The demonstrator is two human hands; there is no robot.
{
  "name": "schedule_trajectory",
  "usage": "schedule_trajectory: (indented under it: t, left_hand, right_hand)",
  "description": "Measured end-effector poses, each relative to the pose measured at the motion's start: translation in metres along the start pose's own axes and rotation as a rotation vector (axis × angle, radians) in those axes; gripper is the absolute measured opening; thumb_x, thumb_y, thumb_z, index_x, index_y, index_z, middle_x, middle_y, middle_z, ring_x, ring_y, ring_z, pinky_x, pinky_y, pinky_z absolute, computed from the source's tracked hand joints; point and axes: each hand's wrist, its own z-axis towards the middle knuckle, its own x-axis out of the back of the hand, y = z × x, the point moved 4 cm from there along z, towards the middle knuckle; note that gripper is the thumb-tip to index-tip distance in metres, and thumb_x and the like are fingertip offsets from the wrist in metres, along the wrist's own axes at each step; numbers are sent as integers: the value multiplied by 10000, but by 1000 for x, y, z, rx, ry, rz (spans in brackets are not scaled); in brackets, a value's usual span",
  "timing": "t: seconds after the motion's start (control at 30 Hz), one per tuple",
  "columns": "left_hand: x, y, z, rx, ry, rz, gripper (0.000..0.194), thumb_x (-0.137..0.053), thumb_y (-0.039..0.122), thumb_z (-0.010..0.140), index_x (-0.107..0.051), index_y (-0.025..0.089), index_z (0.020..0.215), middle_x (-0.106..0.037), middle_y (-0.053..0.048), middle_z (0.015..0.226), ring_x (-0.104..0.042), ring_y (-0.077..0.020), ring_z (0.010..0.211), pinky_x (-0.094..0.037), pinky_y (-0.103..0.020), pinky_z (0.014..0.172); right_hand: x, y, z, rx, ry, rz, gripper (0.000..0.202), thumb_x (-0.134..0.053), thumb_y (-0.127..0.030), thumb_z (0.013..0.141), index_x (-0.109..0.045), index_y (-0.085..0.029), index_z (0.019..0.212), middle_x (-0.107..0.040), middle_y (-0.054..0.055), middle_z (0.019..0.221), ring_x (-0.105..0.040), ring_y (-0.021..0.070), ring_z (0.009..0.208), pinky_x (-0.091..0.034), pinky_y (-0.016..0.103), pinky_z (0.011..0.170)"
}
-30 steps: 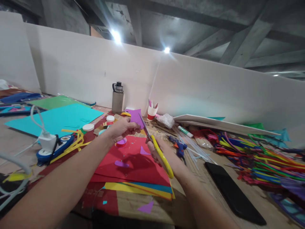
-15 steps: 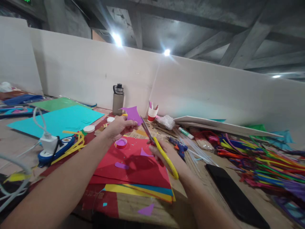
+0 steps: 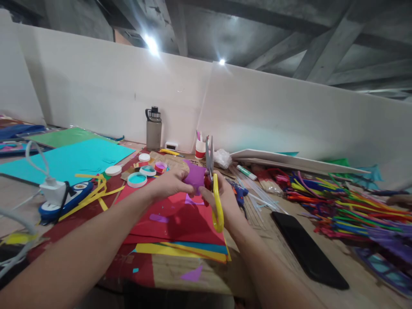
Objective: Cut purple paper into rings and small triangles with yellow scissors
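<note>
My left hand [image 3: 172,183] pinches a purple paper piece [image 3: 195,175] by its left side, above a stack of red sheets [image 3: 180,225]. The fingers of my right hand [image 3: 222,195] are closed on yellow-handled scissors [image 3: 218,206], whose blades point up and stand just right of the paper. Some right fingertips reach the paper's lower edge. Purple scraps [image 3: 159,218] lie on the red sheets, and another purple scrap [image 3: 192,274] rests nearer me on the table.
Behind stand a bottle [image 3: 154,129] and a pen cup [image 3: 200,149]. Open round lids [image 3: 137,180] and yellow strips [image 3: 96,195] lie left. At right are a glue gun [image 3: 240,193], a black phone [image 3: 307,249], pipe cleaners [image 3: 357,206] and part of another person's hand [image 3: 399,200].
The scissors have turned upright, and my right hand has come up to the paper's edge. The purple paper has moved lower and turned. Another person's hand has appeared at the right edge.
</note>
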Motion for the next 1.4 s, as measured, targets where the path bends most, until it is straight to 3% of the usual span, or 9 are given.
schedule_trajectory:
  t: [0.17,0.27,0.4,0.57,0.7,0.9,1.07,1.27,1.4]
  left_hand:
    - [-9,1,0,19,21,-138,55,-675,135,614,-693,175,647,-681,-29,625,-623,-180,634,-450,-282,634]
    - [-16,-5,2,75,136,-311,64,-712,173,622,-652,153,615,-625,-19,570,-555,-128,555,-410,-252,575]
    - [-31,-10,3,64,174,-571,176,-762,228,625,-610,141,626,-573,9,566,-487,-81,520,-375,-224,546]
    - [-38,-10,1,30,215,-706,232,-787,273,648,-594,145,649,-575,18,584,-514,-73,543,-392,-208,567]
    - [-37,-9,2,18,198,-726,244,-810,308,641,-637,139,676,-613,4,604,-541,-72,555,-408,-202,584]
    - [-33,-11,3,-19,212,-627,263,-819,337,632,-703,120,725,-647,-27,618,-541,-73,548,-372,-196,542]
    - [-33,-12,2,-16,241,-603,266,-815,349,635,-698,122,710,-644,-28,608,-536,-77,543,-368,-202,538]
    - [-32,-14,2,12,289,-625,252,-831,312,598,-661,131,640,-628,-14,596,-556,-87,561,-398,-209,567]
    - [-23,-14,6,-15,298,-628,246,-823,291,605,-641,126,612,-596,1,569,-519,-69,532,-390,-202,551]
  right_hand:
    - [-2,8,1,-1,42,105,340,-694,-225,667,-505,-214,949,-504,-90,598,-435,68,414,-368,193,388]
    - [-1,13,3,-1,120,171,366,-704,-237,672,-489,-217,966,-513,-93,601,-467,83,407,-398,207,382]
    - [4,17,5,26,226,212,361,-727,-263,671,-506,-203,950,-576,-55,706,-567,109,527,-510,259,515]
    - [7,20,7,77,302,226,400,-756,-290,671,-531,-196,989,-620,-10,828,-604,127,634,-536,266,575]
    - [4,21,8,-13,286,389,422,-758,-245,657,-519,-217,1004,-628,-30,779,-604,131,604,-541,274,565]
    - [-3,23,13,-205,127,609,249,-720,-200,630,-530,-185,791,-580,-51,570,-551,104,482,-490,225,488]
    - [-4,23,13,-170,128,576,244,-715,-209,639,-516,-192,780,-578,-52,578,-546,103,491,-500,237,511]
    - [-3,20,8,-87,221,446,384,-736,-236,649,-508,-211,957,-575,-58,710,-564,102,553,-513,253,562]
    - [0,18,8,-18,236,250,376,-699,-342,722,-474,-223,999,-488,-89,626,-473,93,456,-413,220,422]
